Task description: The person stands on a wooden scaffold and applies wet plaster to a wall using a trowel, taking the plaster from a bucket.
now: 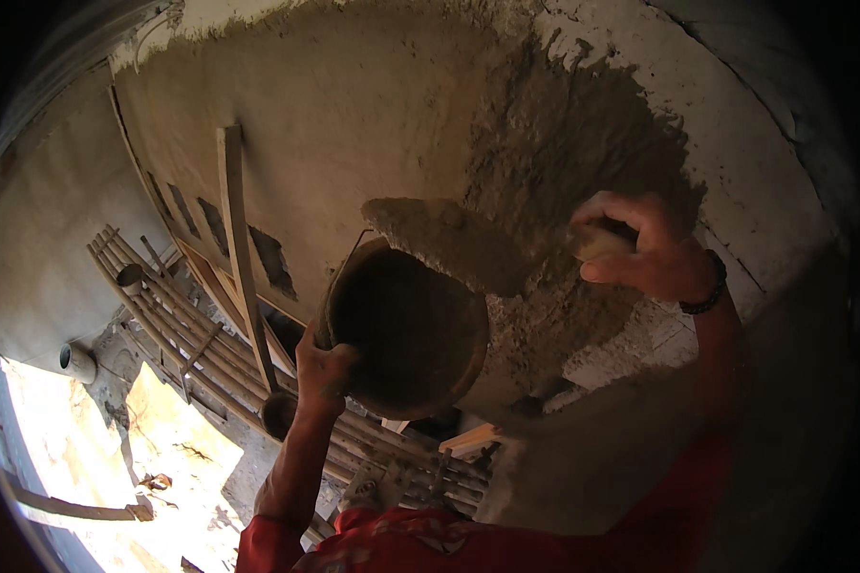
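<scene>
My left hand (323, 371) grips the rim of a dark round bucket (468, 368), with the thumb over the edge. The bucket is tilted with its mouth toward me, and its inside is in deep shadow. My right hand (655, 248) is closed round the pale handle of a trowel (440, 239). The trowel's long blade, coated with grey mortar, reaches left over the bucket's upper rim. Behind both hands is a wall (354, 124), smooth on the left, with rough wet mortar (583, 134) on the right. Where the blade joins the handle is hard to make out.
A wooden post (234, 210) leans at the wall to the left. Below runs a scaffold platform of poles (201, 349), with a small container (277, 413) on it. A pale bucket (76, 363) stands on the lower ground at far left, near bright sunlit patches. Bare pale wall (745, 124) borders the mortar.
</scene>
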Action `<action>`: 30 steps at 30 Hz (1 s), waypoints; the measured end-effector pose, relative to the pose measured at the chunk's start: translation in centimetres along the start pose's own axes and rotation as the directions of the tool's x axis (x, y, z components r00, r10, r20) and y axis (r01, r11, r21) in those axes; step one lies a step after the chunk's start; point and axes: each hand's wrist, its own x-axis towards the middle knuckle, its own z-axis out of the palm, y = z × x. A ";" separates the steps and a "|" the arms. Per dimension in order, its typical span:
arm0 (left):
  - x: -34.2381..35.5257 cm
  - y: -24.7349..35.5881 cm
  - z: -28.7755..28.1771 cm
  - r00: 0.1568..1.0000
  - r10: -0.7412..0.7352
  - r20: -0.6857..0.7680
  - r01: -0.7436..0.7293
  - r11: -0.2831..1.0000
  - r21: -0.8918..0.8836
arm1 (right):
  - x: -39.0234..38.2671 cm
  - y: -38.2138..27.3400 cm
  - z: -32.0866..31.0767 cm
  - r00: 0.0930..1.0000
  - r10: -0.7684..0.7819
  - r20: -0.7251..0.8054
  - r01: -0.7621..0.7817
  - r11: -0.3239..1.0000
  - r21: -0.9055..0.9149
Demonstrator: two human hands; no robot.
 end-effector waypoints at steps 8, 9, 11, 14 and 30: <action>-1.2 -1.6 -1.6 1.000 0.030 0.004 -0.030 1.000 -0.007 | 1.9 2.5 -6.4 0.934 0.315 -0.171 -0.273 0.934 0.230; -1.8 -1.9 -1.5 0.999 0.037 -0.005 -0.037 0.999 -0.009 | 2.1 3.7 -7.7 0.881 0.346 -0.322 -0.339 0.937 0.081; -2.0 -2.1 -1.7 0.995 0.081 -0.053 -0.080 0.997 0.015 | 1.0 7.7 -11.1 0.769 0.276 -0.577 -0.311 0.950 0.040; -2.3 -3.4 -2.8 0.999 0.003 -0.046 -0.004 1.000 -0.011 | -0.2 6.8 -13.3 0.686 0.196 -0.701 -0.288 0.957 -0.014; -2.1 -6.2 0.0 0.994 0.034 0.101 -0.061 0.959 0.278 | -5.5 1.8 14.1 0.953 0.266 0.144 -0.161 0.848 -0.505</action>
